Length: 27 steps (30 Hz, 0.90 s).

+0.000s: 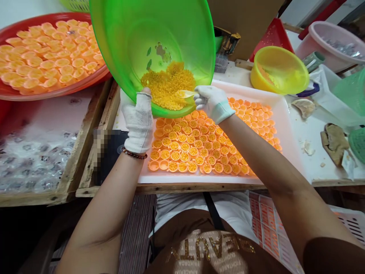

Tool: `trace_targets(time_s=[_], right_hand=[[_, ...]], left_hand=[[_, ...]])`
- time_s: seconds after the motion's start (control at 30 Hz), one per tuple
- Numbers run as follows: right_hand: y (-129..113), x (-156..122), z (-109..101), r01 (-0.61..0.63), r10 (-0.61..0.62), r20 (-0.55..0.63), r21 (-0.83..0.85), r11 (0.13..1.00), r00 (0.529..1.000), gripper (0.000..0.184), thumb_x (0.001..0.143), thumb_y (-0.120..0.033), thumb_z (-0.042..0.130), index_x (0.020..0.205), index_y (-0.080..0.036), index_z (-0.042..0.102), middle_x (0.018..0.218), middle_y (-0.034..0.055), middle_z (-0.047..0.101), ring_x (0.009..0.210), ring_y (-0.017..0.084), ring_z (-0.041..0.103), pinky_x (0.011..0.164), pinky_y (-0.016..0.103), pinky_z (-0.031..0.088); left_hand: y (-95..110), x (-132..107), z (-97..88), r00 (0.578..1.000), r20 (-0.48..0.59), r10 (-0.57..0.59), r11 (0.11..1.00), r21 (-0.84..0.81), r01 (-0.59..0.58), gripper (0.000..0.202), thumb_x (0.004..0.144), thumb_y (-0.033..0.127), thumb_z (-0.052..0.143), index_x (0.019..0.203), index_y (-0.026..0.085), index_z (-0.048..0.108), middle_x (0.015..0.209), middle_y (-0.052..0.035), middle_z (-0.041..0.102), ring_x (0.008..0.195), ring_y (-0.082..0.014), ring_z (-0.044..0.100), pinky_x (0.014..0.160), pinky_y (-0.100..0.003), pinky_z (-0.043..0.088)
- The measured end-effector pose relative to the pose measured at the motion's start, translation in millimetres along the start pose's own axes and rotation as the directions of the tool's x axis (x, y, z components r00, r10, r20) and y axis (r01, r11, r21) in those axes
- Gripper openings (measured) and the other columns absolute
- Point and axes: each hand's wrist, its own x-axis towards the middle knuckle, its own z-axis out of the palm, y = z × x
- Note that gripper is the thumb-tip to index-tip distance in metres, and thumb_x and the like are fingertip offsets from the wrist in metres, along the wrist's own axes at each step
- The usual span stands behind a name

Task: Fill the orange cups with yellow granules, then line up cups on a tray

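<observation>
A big green basin (182, 23) is tipped toward me above a white tray (293, 152). Small yellow beads (168, 85) are heaped at its lower side. My left hand (138, 121), in a white glove with a bare thumb tip, is closed on the basin's lower left rim. My right hand (211, 101), gloved too, pinches a small pale spoon (184, 93) whose bowl touches the beads. Below, rows of small orange cups (194, 151) fill the tray. Many near cups contain yellow beads; a couple at the front left corner look empty.
A red basin (57, 94) piled with orange cups stands at left, above a wooden-edged bin (34, 198) of clear plastic pieces. Right of the tray are a yellow bowl (279, 72), a pink tub (327, 45), a clear container (330, 95) and a brown scrap (335, 142).
</observation>
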Motion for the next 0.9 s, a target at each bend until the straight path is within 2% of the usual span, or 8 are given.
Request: trace_targets(time_s=[0.2,0.37,0.43,0.5,0.6,0.67,0.77,0.9], right_hand=[[15,-54,-7,-0.052,0.061,0.141,-0.068,0.996,0.988,0.014,0.096,-0.034,0.064,0.095,-0.020,0.061,0.072,-0.0009,0.062,0.055,0.008,0.053,0.046,0.019,0.044],[43,-99,8,-0.119,0.186,0.369,-0.197,0.973,0.910,0.018,0.095,-0.037,0.060,0.095,-0.019,0.062,0.074,0.0008,0.066,0.052,0.011,0.059,0.045,0.025,0.048],[53,-111,16,0.006,0.144,0.427,-0.330,0.944,0.893,0.015,0.097,-0.033,0.054,0.094,-0.020,0.061,0.071,0.0000,0.066,0.053,0.012,0.060,0.049,0.026,0.049],[58,-121,23,0.292,0.001,0.537,-0.460,0.838,0.843,0.017,0.099,-0.029,0.050,0.092,-0.020,0.062,0.075,0.0009,0.067,0.060,0.013,0.062,0.056,0.026,0.048],[54,-134,26,0.694,-0.125,0.742,-0.533,0.484,0.658,0.017,0.098,-0.024,0.051,0.091,-0.020,0.066,0.083,0.0040,0.070,0.071,0.015,0.060,0.059,0.028,0.041],[43,-136,21,0.780,-0.139,0.788,-0.537,0.322,0.600,0.015,0.096,-0.022,0.054,0.096,-0.022,0.069,0.085,0.0046,0.071,0.072,0.017,0.058,0.057,0.030,0.037],[20,-118,4,0.732,-0.321,0.659,-0.585,0.349,0.680,0.016,0.099,-0.027,0.053,0.102,-0.025,0.069,0.091,0.0054,0.070,0.082,0.019,0.061,0.063,0.030,0.042],[2,-53,-15,0.522,-0.508,0.234,-0.649,0.553,0.829,0.016,0.101,-0.035,0.054,0.096,-0.024,0.064,0.088,0.0060,0.067,0.087,0.020,0.064,0.068,0.031,0.049]], left_hand=[[-3,0,-1.3,1.000,0.016,0.019,1.000,0.001,-0.020,0.032,0.083,0.047,0.076,0.102,0.027,0.061,0.114,-0.0034,0.072,0.110,-0.0221,0.067,0.098,-0.046,0.052],[-5,2,-3.2,0.999,0.025,0.021,0.999,0.024,-0.022,0.030,0.080,0.049,0.077,0.087,0.027,0.058,0.105,-0.0008,0.071,0.112,-0.0233,0.067,0.098,-0.047,0.049],[-4,2,-3.1,0.999,0.028,0.021,0.999,0.027,-0.022,0.032,0.079,0.050,0.078,0.084,0.027,0.057,0.103,-0.0014,0.071,0.114,-0.0244,0.066,0.098,-0.048,0.048],[-3,1,-2.9,0.999,0.033,0.028,0.999,0.024,-0.029,0.031,0.080,0.050,0.078,0.083,0.027,0.058,0.103,-0.0016,0.071,0.115,-0.0246,0.066,0.100,-0.048,0.048],[-2,1,-2.9,0.998,0.043,0.045,0.999,0.018,-0.046,0.026,0.084,0.048,0.076,0.085,0.028,0.059,0.105,-0.0025,0.070,0.115,-0.0247,0.066,0.102,-0.047,0.049],[-3,1,-3.2,0.998,0.055,0.043,0.998,0.035,-0.045,0.024,0.085,0.049,0.075,0.090,0.030,0.061,0.107,-0.0029,0.070,0.116,-0.0251,0.066,0.100,-0.045,0.050],[-5,1,-3.3,0.998,0.045,0.032,0.999,0.014,-0.033,0.028,0.085,0.049,0.076,0.100,0.030,0.062,0.112,-0.0031,0.070,0.114,-0.0246,0.066,0.099,-0.044,0.051],[-4,0,-2.6,0.999,0.030,0.014,1.000,-0.002,-0.014,0.032,0.085,0.044,0.076,0.107,0.027,0.061,0.115,-0.0046,0.070,0.108,-0.0207,0.066,0.100,-0.042,0.052]])
